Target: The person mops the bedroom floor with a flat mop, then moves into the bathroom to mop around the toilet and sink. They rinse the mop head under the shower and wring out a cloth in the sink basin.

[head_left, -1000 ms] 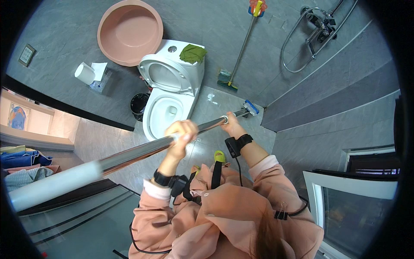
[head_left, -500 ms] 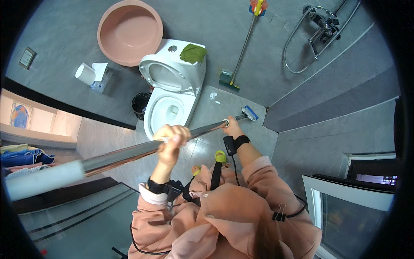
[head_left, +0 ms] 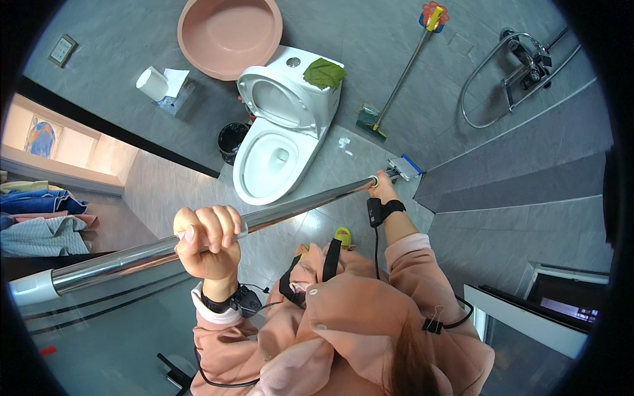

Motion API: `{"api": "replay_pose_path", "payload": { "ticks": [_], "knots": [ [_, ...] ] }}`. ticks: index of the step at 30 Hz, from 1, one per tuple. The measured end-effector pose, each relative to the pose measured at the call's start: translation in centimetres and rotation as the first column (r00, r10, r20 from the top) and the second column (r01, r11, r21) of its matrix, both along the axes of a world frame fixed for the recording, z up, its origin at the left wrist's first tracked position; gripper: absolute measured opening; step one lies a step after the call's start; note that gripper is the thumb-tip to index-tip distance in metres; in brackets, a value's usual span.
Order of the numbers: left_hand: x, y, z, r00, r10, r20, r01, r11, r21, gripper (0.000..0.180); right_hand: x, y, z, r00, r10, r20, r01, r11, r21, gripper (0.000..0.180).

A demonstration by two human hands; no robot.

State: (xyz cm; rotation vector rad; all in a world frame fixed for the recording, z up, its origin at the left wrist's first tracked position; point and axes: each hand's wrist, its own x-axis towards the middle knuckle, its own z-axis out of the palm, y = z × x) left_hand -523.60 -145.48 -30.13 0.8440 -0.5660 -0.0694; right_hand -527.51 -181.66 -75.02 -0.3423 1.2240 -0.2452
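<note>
Two hands are gripping one long metal mop pole (head_left: 198,241), which is running diagonally from the lower left toward the floor beside the toilet (head_left: 281,132). Left hand (head_left: 208,241): the fingers (head_left: 214,228) are curling fully over the top of the pole, closed tight around it, with the shaft passing through the fist. Right hand (head_left: 383,193): it is clasping the pole farther down, close to the mop head (head_left: 403,168); the fingers themselves are lying on the far side, so how tightly they are wrapping probably cannot be judged beyond a closed hold. The mop head, pale with a blue edge, is resting on the grey tiled floor just right of the toilet bowl.

Surroundings: a green cloth (head_left: 325,72) is lying on the toilet tank; a pink basin (head_left: 228,33) is leaning against the wall above it. A white paper roll (head_left: 153,84) is sitting left of the toilet, and a small black bin (head_left: 233,140) is standing beside the bowl. A small rectangular wall plate (head_left: 63,50) is showing at the upper left. A second, yellow-handled broom (head_left: 399,76) is leaning against the wall near the shower hose (head_left: 508,79).
</note>
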Motion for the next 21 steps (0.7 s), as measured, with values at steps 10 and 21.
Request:
{"api": "replay_pose_path", "payload": {
  "ticks": [10, 21],
  "knots": [
    [-0.6, -0.6, 0.0, 1.0, -0.011, -0.026, 0.01, 1.0, -0.01, 0.023, -0.6, -2.2, -5.3, 0.998, 0.05, 0.049, -0.05, 0.999, -0.013, 0.032],
    [-0.7, -1.5, 0.1, 0.999, -0.012, -0.04, 0.013, 1.0, 0.023, 0.025, -2.2, -3.1, -2.5, 0.999, -0.012, -0.043, 0.013, 0.999, 0.037, 0.023]
  ]
}}
